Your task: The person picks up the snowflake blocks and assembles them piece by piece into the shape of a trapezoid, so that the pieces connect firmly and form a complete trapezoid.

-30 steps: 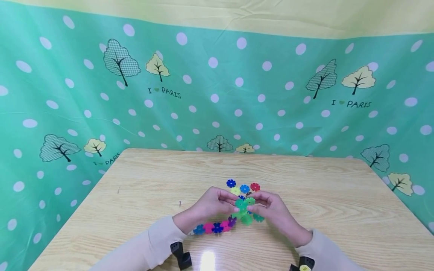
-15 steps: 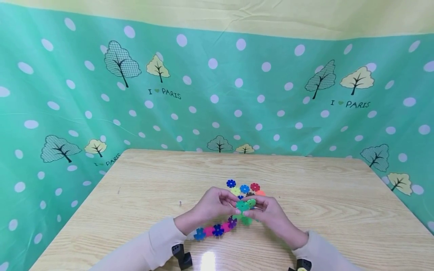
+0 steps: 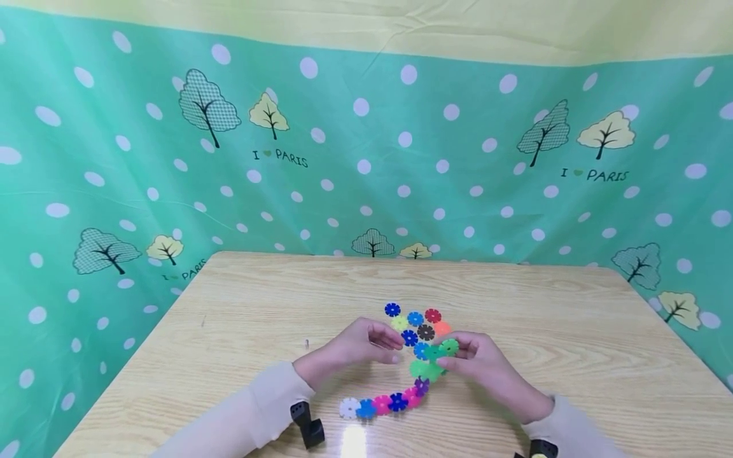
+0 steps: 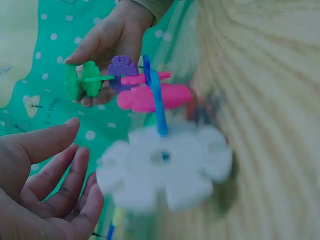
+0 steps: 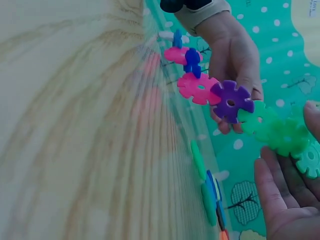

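Note:
A chain of slotted plastic snowflake discs (image 3: 397, 402) curves above the wooden table. From a white disc (image 4: 165, 167) it runs through blue, pink, dark blue, pink and purple (image 5: 231, 102) to several green discs (image 5: 260, 121). My right hand (image 3: 487, 366) pinches the green end between thumb and fingers. Apart from the chain, my left hand (image 3: 363, 343) hovers to its left, fingers loosely bent with nothing between them. In the left wrist view, the white disc comes close to the left fingers (image 4: 65, 190) but contact cannot be told.
Loose discs lie beyond the hands: dark blue (image 3: 392, 309), yellow (image 3: 399, 322), red (image 3: 432, 315), brown (image 3: 425, 331), orange (image 3: 442, 328) and others. The wooden table (image 3: 258, 305) meets a green dotted curtain (image 3: 366, 146) at the back.
The left hand has let go of the green discs, which both hands held before. My right hand has moved right with the chain, drawing its white end into sight.

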Demonstrator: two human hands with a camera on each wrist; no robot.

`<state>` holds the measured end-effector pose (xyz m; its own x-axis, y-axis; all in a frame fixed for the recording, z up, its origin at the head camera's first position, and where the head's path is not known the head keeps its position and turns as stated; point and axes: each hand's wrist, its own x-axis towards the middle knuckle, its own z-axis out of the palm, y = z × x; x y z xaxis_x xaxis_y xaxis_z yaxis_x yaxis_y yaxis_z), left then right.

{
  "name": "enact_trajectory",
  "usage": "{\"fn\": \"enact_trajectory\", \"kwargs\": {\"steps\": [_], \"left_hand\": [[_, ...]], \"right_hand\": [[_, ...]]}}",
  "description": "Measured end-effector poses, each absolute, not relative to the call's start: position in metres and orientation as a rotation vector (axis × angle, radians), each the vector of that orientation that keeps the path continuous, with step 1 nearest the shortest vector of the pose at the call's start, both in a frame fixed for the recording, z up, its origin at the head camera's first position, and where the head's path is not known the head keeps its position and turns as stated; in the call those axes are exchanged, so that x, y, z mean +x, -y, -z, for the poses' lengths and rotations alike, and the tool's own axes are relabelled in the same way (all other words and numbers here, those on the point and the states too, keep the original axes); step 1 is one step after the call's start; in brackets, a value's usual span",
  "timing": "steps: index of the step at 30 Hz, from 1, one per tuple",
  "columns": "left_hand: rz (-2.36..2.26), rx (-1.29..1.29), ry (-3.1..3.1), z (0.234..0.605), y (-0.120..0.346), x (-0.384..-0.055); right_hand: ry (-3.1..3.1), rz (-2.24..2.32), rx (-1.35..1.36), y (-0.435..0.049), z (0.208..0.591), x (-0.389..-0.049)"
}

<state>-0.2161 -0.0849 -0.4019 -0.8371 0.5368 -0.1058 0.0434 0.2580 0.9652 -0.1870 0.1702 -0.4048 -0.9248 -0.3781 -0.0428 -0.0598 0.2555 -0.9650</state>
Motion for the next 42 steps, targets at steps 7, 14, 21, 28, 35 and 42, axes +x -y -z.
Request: {"fn": "enact_trajectory", "kwargs": {"steps": [7, 14, 21, 28, 35, 42], "left_hand": [[-1.604, 0.443, -2.059, 0.416, 0.067, -0.211], [-1.561, 0.413, -2.153, 0.419, 0.058, -0.209], [-1.497, 0.476, -2.259, 0.423, 0.054, -0.209], [-1.425, 0.545, -2.377, 0.425, 0.05, -0.21], [-1.379, 0.623, -2.413, 0.425, 0.048, -0.207], [-1.274, 0.735, -2.426, 0.424, 0.048, -0.207]], "right_hand": [[-2.295, 1.662, -0.412, -0.187, 0.406, -0.185], [-2.238, 1.687, -0.499, -0.196, 0.409, -0.184], [-2.199, 1.712, -0.539, -0.203, 0.409, -0.184], [-2.16, 1.742, -0.605, -0.204, 0.41, -0.185], [-2.185, 1.722, -0.592, -0.202, 0.408, -0.186], [-2.185, 1.727, -0.59, -0.202, 0.41, -0.185]]}}
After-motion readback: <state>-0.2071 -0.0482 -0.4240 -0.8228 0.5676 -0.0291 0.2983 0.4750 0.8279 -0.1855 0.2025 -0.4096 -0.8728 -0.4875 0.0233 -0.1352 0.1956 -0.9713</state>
